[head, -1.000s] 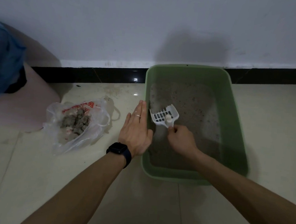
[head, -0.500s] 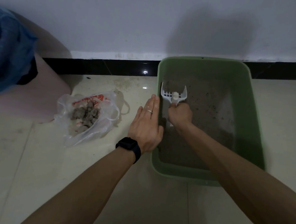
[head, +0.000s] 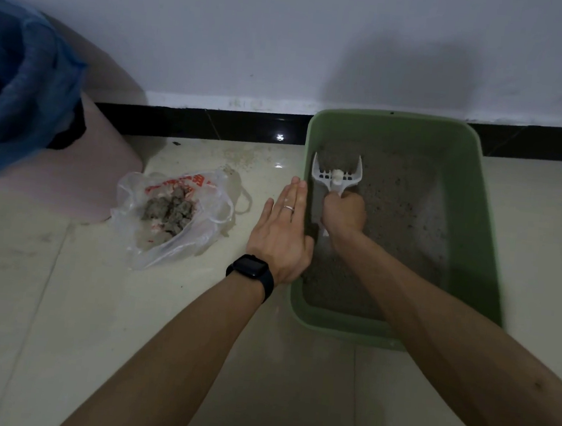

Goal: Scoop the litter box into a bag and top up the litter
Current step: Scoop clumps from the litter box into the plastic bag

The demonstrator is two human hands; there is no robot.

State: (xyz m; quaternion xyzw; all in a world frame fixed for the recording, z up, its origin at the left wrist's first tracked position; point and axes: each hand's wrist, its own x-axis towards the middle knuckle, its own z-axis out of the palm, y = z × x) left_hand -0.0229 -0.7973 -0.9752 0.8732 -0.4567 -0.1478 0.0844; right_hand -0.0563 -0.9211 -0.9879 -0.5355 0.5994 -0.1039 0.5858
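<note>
A green litter box (head: 483,239) stands on the tiled floor against the wall, with grey litter (head: 400,203) inside. My right hand (head: 343,213) is closed on the handle of a white slotted scoop (head: 336,173), whose blade is dug into the litter at the box's far left corner. My left hand (head: 282,233) lies flat with fingers together, pressed against the outside of the box's left wall; it holds nothing. A clear plastic bag (head: 173,216) with red print lies open on the floor to the left, holding grey clumps.
A pink bin (head: 98,167) lined with a blue bag (head: 17,84) stands at the far left by the wall. A black skirting strip (head: 212,125) runs along the wall's foot. Spilled litter dust marks the floor behind the bag.
My right hand has pushed the scoop from the box's middle left toward the far left corner, and litter now fills its blade. My left hand stays against the box's wall.
</note>
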